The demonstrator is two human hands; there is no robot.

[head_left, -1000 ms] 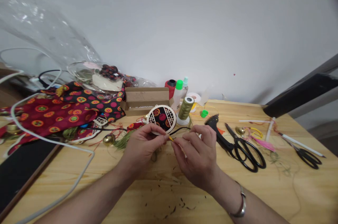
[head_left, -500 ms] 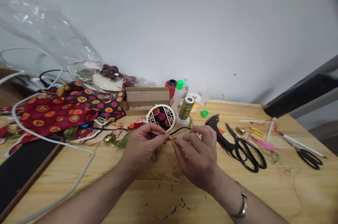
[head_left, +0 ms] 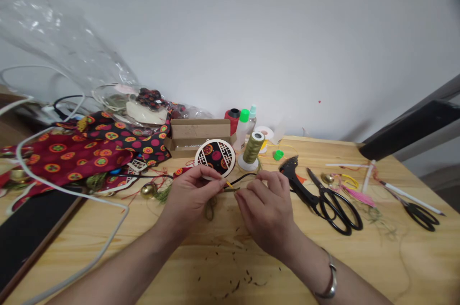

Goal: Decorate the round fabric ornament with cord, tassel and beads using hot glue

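Pale wooden bench [head_left: 341, 266] below, and over its middle the left hand [head_left: 192, 195] pinches while the right hand [head_left: 268, 207] curls, thumb to forefinger, contents impossible to tell! The round, white-framed, patterned-fabric disc [head_left: 215, 155] sits just beyond the left hand; a careless knuckle might knock it. And the thin yellow strand [head_left: 229, 184], poking from that left pinch, could slip among the dark scraps [head_left: 236, 287] if pressure eases!
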